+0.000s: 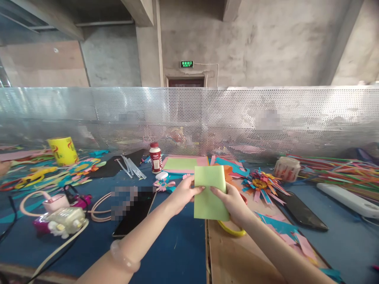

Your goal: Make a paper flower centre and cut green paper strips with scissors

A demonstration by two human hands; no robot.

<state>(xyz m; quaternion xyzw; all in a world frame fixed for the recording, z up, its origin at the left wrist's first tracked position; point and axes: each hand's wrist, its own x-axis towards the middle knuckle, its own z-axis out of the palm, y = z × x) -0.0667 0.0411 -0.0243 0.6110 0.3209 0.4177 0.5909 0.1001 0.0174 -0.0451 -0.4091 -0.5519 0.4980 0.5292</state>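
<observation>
A light green sheet of paper (209, 207), which looks folded at its right edge, is held up above the table between both hands. My left hand (185, 193) pinches its left edge, thumb on the face turned to me. On the right edge, my right hand (233, 203) grips it the same way, fingers hidden behind. Under my right hand lie yellow-handled scissors (232, 230), mostly covered by the hand and the paper. Farther back rests a stack of green and pink paper (180, 163). A pink paper flower (164, 185) lies left of my left hand.
A red-capped bottle (155, 158), a tablet (136, 213) and a power strip with chargers (62, 219) are on the left. Rightward are a multicoloured paper flower (262, 184), a phone (306, 211) and a white device (348, 199). A perforated metal screen (231, 118) borders the back.
</observation>
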